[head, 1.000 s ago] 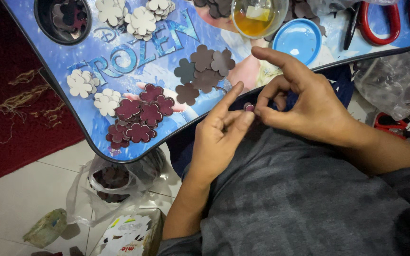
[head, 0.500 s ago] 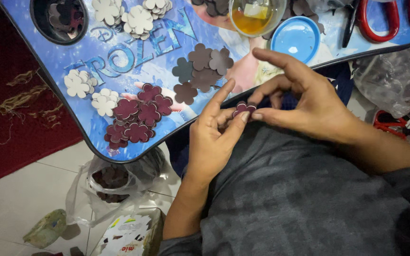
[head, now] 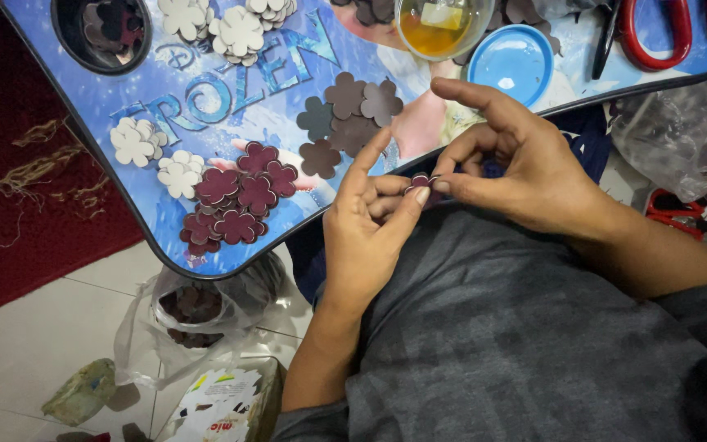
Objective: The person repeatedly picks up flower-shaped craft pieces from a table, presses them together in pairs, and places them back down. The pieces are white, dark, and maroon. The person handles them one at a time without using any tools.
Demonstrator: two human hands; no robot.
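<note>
Where both hands meet, maroon flower cutout (head: 421,182) pinched between left hand (head: 367,233) and right hand (head: 533,168).

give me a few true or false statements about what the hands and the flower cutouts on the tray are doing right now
1. Both hands pinch one small maroon flower cutout. True: the left hand and right hand meet on it at their fingertips.
2. The maroon flower pile lies on the blue tray. True.
3. The small bowl holds blue liquid. False: the liquid in it is amber.
4. The round blue lid covers the bowl. False: it lies beside the bowl on the tray.
5. The red-handled scissors are in the right hand. False: they lie at the tray's far edge.
</note>
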